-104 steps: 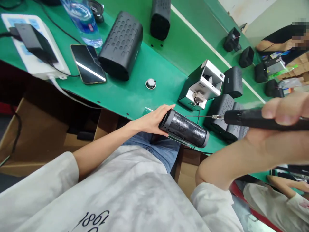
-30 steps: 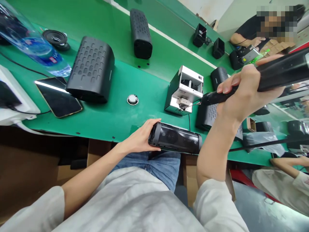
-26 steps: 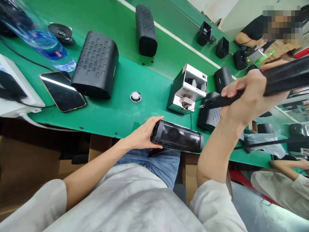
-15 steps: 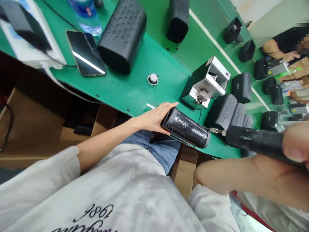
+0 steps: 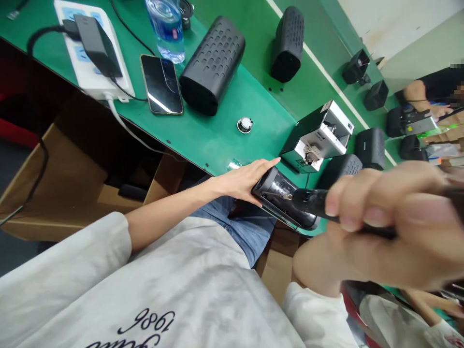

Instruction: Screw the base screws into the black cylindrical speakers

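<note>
My left hand [image 5: 248, 181] grips one end of a black cylindrical speaker body [image 5: 282, 191] at the table's front edge. In my right hand [image 5: 395, 217] is a black power screwdriver [image 5: 310, 200], fingers wrapped round it. Its tip reaches over the speaker near the end that my left hand holds; whether it touches a screw cannot be made out. Just beyond the speaker stands a silver and black box-shaped device [image 5: 317, 140]. A small round silver part [image 5: 245, 125] lies on the green table [image 5: 203, 140].
A phone [image 5: 162, 84], a water bottle [image 5: 168, 31], a white power strip [image 5: 81, 58] and a black textured speaker [image 5: 213, 63] are at the left. More speakers stand beyond the device. Cardboard boxes [image 5: 47, 212] are below the table. Another person's arm [image 5: 416, 94] shows far right.
The screwdriver has moved left, from beyond the speaker's far end to over its body, with my right hand. The view has shifted; my left hand keeps its grip.
</note>
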`<act>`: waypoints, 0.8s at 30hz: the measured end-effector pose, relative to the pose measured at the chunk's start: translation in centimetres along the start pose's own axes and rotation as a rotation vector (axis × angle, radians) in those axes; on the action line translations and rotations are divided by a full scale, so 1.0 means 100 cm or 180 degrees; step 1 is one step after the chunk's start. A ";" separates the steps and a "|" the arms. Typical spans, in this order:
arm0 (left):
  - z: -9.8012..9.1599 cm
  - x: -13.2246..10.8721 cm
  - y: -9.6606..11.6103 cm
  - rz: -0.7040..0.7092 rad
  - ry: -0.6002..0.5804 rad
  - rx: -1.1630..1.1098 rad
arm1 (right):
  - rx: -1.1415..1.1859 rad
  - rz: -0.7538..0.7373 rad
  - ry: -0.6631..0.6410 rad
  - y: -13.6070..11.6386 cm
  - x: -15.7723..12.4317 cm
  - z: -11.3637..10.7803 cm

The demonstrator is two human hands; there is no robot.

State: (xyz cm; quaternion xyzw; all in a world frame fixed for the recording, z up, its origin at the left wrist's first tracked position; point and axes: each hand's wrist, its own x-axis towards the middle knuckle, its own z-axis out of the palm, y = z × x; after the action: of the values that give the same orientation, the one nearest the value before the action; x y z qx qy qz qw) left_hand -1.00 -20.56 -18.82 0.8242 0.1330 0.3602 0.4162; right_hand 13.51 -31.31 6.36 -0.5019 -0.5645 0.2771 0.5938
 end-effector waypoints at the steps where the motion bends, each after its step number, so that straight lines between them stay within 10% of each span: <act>1: 0.000 0.000 0.000 0.0009 0.0010 0.0013 | 0.0000 -0.0057 -0.0022 0.005 -0.001 0.010; 9: -0.001 0.001 0.008 0.0074 -0.0011 0.0152 | 0.0250 -0.0835 0.0083 0.034 -0.003 0.049; 24: -0.004 -0.003 0.011 -0.0234 -0.0112 0.0303 | 0.0918 -0.1012 -0.0450 0.050 -0.003 0.035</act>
State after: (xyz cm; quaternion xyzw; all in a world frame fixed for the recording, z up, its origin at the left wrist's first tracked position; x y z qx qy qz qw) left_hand -1.58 -21.09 -17.93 0.8439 0.1729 0.3233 0.3917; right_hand 11.37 -28.86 1.17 -0.2959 -0.6313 0.2923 0.6546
